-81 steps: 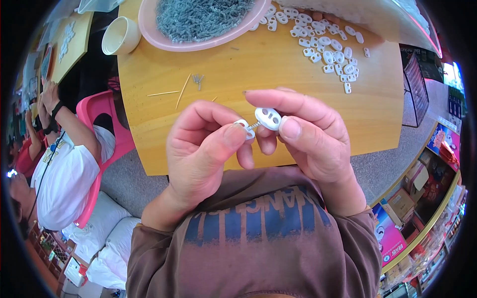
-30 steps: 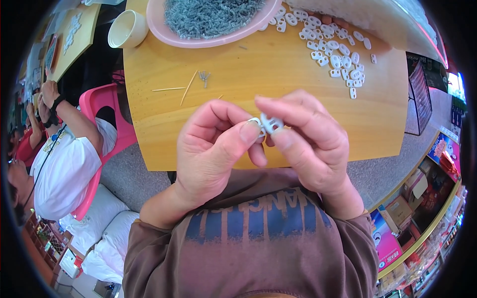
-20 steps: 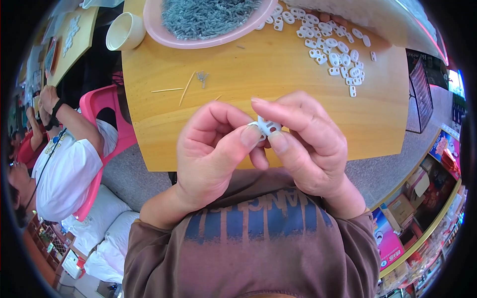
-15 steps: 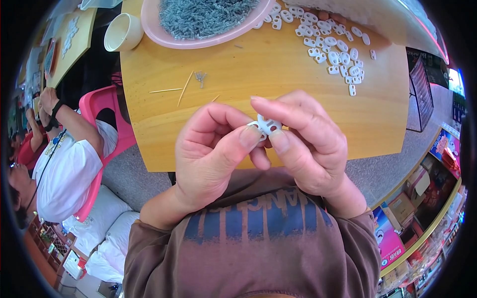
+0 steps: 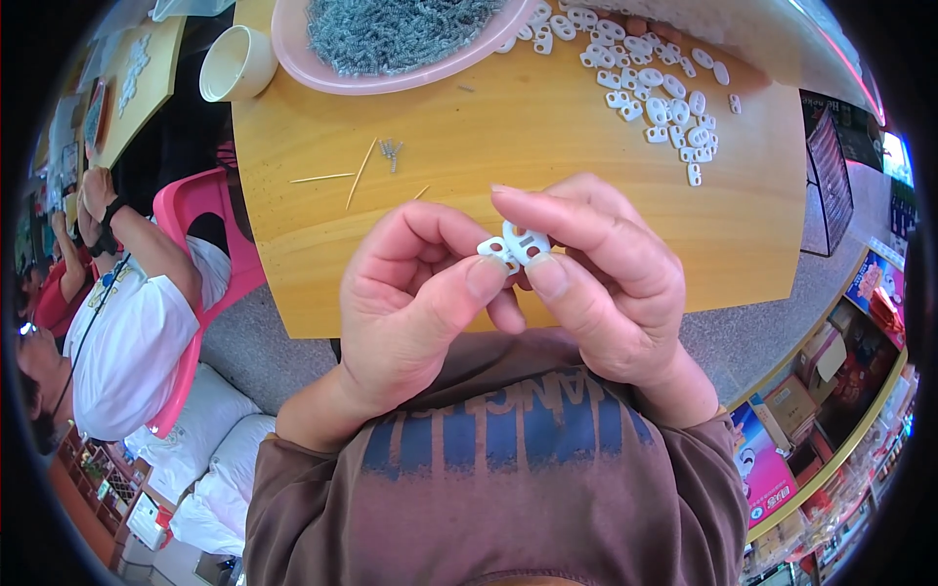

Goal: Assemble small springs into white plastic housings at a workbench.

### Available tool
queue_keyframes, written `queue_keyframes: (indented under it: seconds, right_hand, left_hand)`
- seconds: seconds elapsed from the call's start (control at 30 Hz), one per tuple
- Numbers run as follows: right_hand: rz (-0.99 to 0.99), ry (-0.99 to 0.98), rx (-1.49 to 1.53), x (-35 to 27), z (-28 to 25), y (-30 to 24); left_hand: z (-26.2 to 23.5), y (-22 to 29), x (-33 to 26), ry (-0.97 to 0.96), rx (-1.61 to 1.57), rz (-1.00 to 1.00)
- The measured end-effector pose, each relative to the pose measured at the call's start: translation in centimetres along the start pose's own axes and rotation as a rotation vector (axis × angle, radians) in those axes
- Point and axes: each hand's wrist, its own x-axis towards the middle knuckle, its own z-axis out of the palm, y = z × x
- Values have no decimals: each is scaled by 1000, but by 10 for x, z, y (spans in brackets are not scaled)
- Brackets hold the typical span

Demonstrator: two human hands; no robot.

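Above the near table edge my two hands meet, each in a pinch. Between thumb and forefinger, my left hand (image 5: pixel 410 293) grips a small white plastic cord-lock piece (image 5: pixel 493 248) with holes. My right hand (image 5: pixel 611 283) pinches an oval white cord-lock piece (image 5: pixel 527 240), also with holes, its thumb at the lower edge. The two pieces touch or overlap; whether they are joined I cannot tell. Fingertips cover part of both.
A pink basin (image 5: pixel 293 59) of small metal springs (image 5: pixel 401 34) stands at the far side, beside a cream cup (image 5: pixel 237 63). Several white cord-lock pieces (image 5: pixel 674 112) lie far right. Toothpicks (image 5: pixel 362 174) and a few loose springs (image 5: pixel 392 154) lie left. A person (image 5: pixel 132 342) sits at left.
The two white pieces have turned in my fingers, so the oval one faces up more and both show more of their holes. My left hand has shifted slightly left.
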Motion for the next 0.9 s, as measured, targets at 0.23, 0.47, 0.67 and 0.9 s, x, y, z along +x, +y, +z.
queue_keyframes:
  seconds: [0.23,0.47,0.67,0.9]
  right_hand:
    - [-71,10,-73,-1,3,0]
    - [-86,16,-126,-2,5,0]
    - [-72,20,-88,-2,8,2]
    - [-12,17,27,-3,7,2]
  left_hand:
    - [0,0,-3,25,0,-14]
    - [2,0,-4,51,-3,-28]
    - [1,2,-3,62,-6,-22]
    - [1,4,-3,20,11,-30]
